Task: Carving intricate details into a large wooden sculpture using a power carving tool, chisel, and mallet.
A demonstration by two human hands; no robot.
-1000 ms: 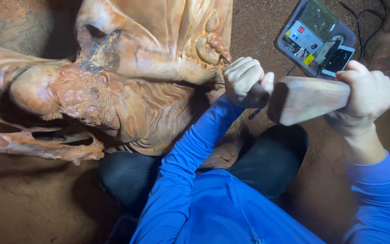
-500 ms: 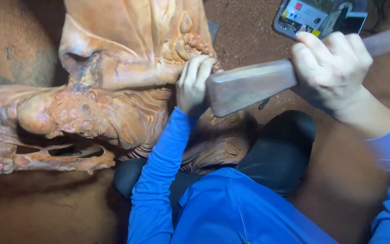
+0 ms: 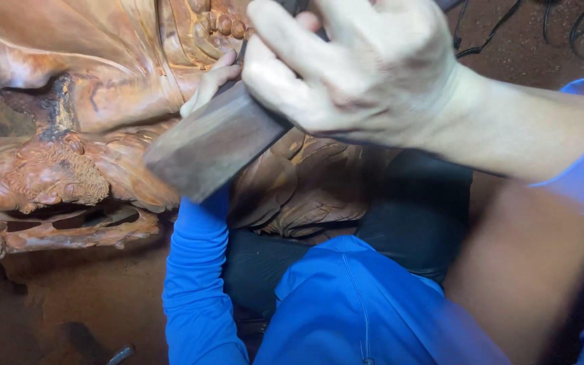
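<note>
A large reddish-brown carved wooden sculpture (image 3: 89, 81) fills the upper left, with folds, beads and a rough knotted part. My left hand (image 3: 209, 84) rests against the carving near the beads, closed around a thin dark chisel (image 3: 241, 49); most of that hand is hidden behind the mallet. My right hand (image 3: 353, 67), close to the camera at the top, grips a heavy square wooden mallet (image 3: 204, 152). The mallet's head slopes down to the left, right over my left hand. Both arms wear blue sleeves.
My lap in a blue top (image 3: 346, 304) and dark trousers (image 3: 414, 216) lies below the carving. Black cables (image 3: 501, 34) run over the dusty red-brown floor at top right. A small dark tool (image 3: 119, 353) lies on the floor (image 3: 89, 297) at bottom left.
My right hand has swung the mallet left and down onto the spot where my left hand holds the chisel. The view has closed in, and the small device at top right has left the frame.
</note>
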